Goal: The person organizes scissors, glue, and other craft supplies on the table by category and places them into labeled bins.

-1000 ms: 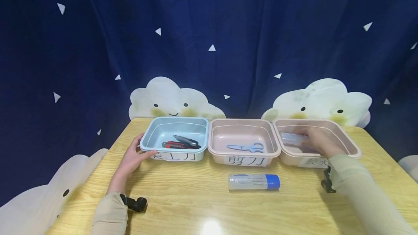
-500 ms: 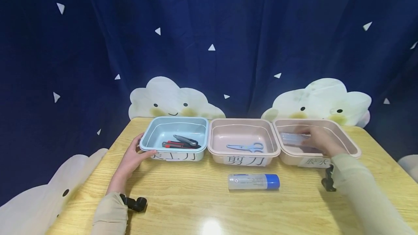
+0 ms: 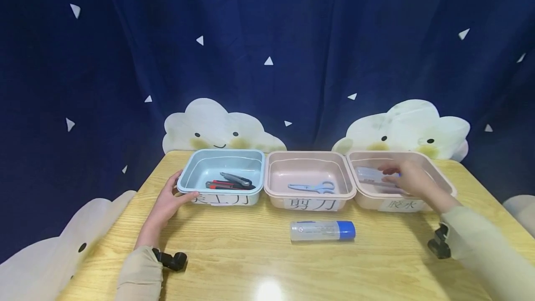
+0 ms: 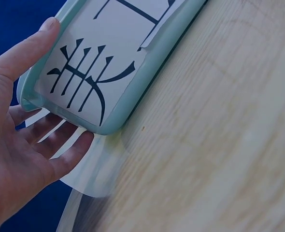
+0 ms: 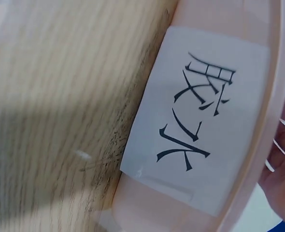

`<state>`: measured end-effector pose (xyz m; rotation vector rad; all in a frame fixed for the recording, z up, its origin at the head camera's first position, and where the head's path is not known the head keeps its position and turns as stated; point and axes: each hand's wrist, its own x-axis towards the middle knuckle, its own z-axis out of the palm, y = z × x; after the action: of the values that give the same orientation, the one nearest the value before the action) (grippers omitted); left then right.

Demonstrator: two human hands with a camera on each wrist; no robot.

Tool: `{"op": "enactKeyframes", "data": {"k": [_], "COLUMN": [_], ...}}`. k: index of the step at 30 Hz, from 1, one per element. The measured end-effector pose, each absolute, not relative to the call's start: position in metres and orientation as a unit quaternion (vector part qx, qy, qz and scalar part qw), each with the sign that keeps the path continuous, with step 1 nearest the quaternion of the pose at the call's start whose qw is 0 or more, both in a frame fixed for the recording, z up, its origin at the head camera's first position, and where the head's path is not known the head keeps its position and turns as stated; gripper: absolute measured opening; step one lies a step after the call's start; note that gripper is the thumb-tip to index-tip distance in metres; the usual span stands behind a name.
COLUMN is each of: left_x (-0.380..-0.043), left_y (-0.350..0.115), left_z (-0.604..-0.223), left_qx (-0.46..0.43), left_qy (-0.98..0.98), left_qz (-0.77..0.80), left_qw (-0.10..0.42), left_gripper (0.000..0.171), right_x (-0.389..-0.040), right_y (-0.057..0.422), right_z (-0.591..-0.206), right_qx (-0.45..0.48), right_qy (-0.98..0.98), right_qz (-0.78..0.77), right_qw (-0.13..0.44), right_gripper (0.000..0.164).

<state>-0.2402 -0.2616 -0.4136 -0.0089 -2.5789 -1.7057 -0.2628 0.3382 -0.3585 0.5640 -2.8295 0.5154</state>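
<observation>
My left hand holds the near left corner of a light blue bin, thumb on its labelled front and fingers along its end. Several utility knives in red, black and grey lie inside. My right hand is over the right pink bin, fingers parted and loosely bent with nothing gripped. Beneath its fingertips, a clear glue bottle lies on its side in that bin, its blue cap end partly hidden by the hand. Only part of the right hand shows in the right wrist view, behind the rim.
Between them stands the middle pink bin, holding blue scissors. Another glue bottle with a blue cap lies on the wooden table in front. A dark blue curtain hangs behind.
My right hand has let go of the glue bottle in the right bin, its fingers spreading as it lifts and draws back slightly right. The left hand stays on the blue bin.
</observation>
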Motion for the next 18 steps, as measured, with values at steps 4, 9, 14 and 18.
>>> {"op": "enactKeyframes", "data": {"k": [4,9,14,18], "left_x": [-0.241,-0.241,-0.240,-0.241], "left_y": [-0.261,-0.261,-0.261,-0.261], "left_z": [-0.414,-0.412,-0.413,-0.414], "left_qx": [-0.002,0.000,-0.001,-0.001], "left_qy": [-0.834,-0.835,-0.833,-0.834], "left_qz": [-0.551,-0.550,-0.552,-0.551], "left_qw": [0.024,0.025,0.023,0.022], "left_gripper": [0.095,0.095,0.094,0.095], "right_x": [-0.252,-0.233,-0.212,-0.199], "right_y": [0.332,0.316,0.292,0.276], "right_z": [-0.357,-0.358,-0.358,-0.359], "right_qx": [0.199,0.238,0.268,0.276], "right_qy": [-0.953,-0.931,-0.911,-0.901], "right_qz": [0.184,0.192,0.223,0.271], "right_qw": [0.138,0.199,0.220,0.197], "right_gripper": [0.019,0.019,0.022,0.022]}}
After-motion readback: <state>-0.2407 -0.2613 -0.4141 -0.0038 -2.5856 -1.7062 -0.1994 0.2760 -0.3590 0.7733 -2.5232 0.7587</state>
